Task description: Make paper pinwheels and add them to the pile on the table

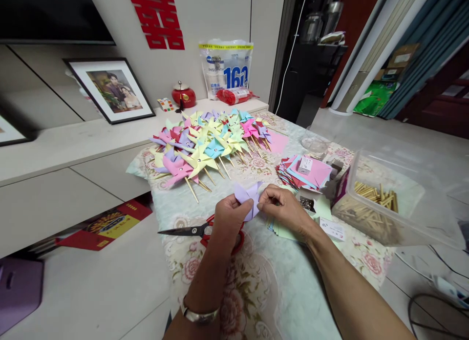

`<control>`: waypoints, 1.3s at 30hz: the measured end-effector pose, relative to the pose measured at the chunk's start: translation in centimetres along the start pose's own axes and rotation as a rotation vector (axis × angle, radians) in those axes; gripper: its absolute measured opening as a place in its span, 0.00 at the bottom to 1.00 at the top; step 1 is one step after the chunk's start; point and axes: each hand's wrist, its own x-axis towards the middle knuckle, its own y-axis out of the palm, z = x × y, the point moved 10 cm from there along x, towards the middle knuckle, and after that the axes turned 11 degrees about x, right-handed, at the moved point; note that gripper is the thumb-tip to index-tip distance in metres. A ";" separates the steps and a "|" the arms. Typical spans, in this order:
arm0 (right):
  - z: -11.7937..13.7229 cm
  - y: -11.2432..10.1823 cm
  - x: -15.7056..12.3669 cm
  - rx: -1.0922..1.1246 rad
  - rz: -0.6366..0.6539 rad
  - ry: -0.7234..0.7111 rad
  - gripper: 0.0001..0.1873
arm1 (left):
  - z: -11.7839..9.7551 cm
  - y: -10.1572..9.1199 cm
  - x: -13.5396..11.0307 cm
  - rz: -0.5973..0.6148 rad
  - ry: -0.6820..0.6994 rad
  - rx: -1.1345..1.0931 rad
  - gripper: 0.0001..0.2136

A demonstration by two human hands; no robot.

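My left hand (231, 217) pinches a light purple paper pinwheel (245, 192) with folded blades, thumb on its front. My right hand (280, 208) is closed, thumb and index finger pressed together at the paper's right edge; whether they grip a blade tip or something smaller cannot be made out. Beneath my left wrist lie scissors (183, 231) with red handles, partly hidden, blades pointing left. Right of my right hand, a small open box (307, 204) holds shiny metal pieces. Under that forearm are pale green paper sheets (284, 231).
Finished pinwheels (205, 157) on sticks pile up at the back of the flowered tablecloth (190, 269). Coloured paper squares (318, 173) carry a small white box (305, 165). Another white box (331, 228) lies near a clear plastic bin (366, 227) of wooden sticks (381, 198).
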 end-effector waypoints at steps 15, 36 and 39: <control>0.2 -0.1 0.0 -0.048 -0.015 -0.035 0.06 | 0.1 -0.3 0.3 -0.033 0.023 0.039 0.09; 0.1 0.2 0.0 0.005 0.032 -0.012 0.04 | 0.3 -0.1 0.3 0.014 -0.010 0.077 0.11; -0.1 0.3 0.0 0.039 0.028 0.017 0.04 | 0.2 -0.1 0.3 0.013 -0.013 0.066 0.10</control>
